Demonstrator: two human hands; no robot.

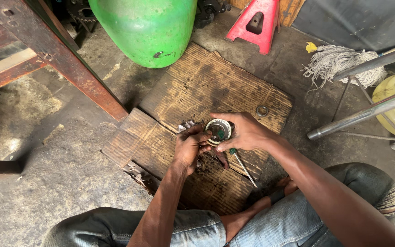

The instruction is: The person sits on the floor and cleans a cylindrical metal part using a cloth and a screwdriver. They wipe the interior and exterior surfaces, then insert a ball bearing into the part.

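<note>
Both hands grip a round metal part [218, 131] over the cardboard [206, 87], left hand [190, 147] at seven o'clock, right hand [245, 132] at three, perhaps also pinning a screwdriver [243, 167].

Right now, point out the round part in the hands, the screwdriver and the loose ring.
round part [219, 131], head view, on its open centre
screwdriver [244, 170], head view, on the metal shaft
loose ring [262, 110], head view, on its rim
</note>
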